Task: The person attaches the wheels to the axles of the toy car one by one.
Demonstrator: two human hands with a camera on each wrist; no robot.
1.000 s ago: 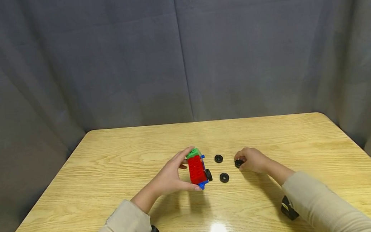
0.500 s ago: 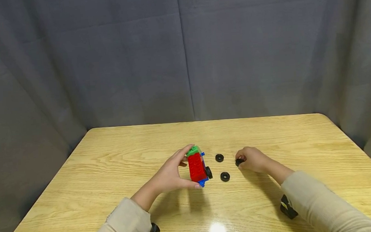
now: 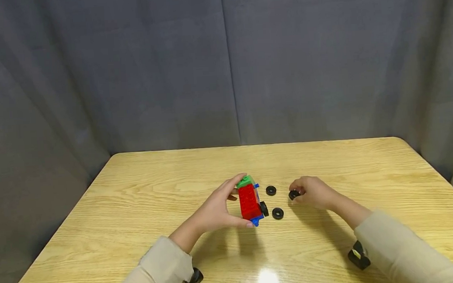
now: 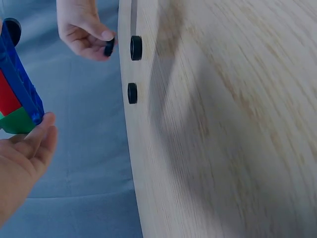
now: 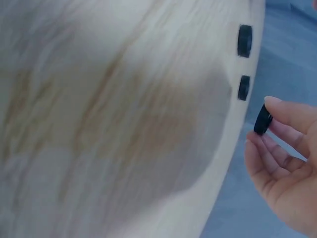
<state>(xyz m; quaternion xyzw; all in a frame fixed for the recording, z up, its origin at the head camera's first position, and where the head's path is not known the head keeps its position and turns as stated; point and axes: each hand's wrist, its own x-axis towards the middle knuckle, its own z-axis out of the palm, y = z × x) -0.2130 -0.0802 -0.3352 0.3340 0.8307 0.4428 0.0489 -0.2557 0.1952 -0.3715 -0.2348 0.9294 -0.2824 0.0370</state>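
A toy car of red, green and blue building bricks is in my left hand, gripped at its ends between thumb and fingers. It is raised over the table, and one black wheel shows on its right side. To the right, the thumb and fingers of my right hand pinch a black toy tire, tilted on edge in the right wrist view. Two loose black tires lie flat between the hands: a farther tire and a nearer tire. My left palm hides the car's left side.
The wooden table extends around both hands, with its far edge against a grey curtain. A black wrist device sits under the left sleeve, and another black device is under the right sleeve.
My left hand has shifted slightly right with the toy car, closer to the loose tires. The right hand keeps its pinch on the tire, barely moved. The whole head view has drifted a little.
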